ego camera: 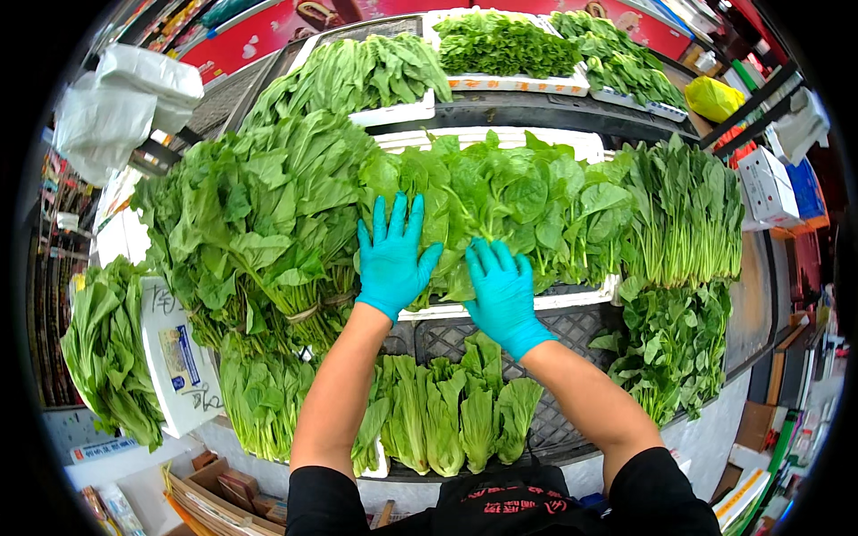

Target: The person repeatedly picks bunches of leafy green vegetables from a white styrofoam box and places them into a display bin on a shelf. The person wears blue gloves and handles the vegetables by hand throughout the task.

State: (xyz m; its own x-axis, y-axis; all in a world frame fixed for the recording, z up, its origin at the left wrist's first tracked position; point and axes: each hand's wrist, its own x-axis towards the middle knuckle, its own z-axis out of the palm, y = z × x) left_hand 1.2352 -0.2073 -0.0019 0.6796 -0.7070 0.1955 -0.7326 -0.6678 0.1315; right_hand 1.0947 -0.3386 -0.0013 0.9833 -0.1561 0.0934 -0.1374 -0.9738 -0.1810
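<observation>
Both hands wear turquoise gloves. My left hand (394, 258) lies flat, fingers spread, on broad-leaved greens that look like Malabar spinach (529, 184). These fill a white foam tray (549, 301) in the middle of the stand. My right hand (503, 288) rests at the front of the same greens. Its fingers bend down among leaves and pale stems, and the fingertips are partly hidden, so a grip cannot be made out. Left of my left hand rises a tall pile of tied leafy bundles (268, 221). Spinach-like bunches (684, 214) stand upright to the right of the tray.
Heads of leafy lettuce (446, 415) line the front edge over a black plastic crate surface (570, 328). More greens (506, 47) sit in foam trays at the back. Plastic bags (127, 100) hang at upper left. A foam box (177, 355) stands at left, cardboard boxes (234, 492) below.
</observation>
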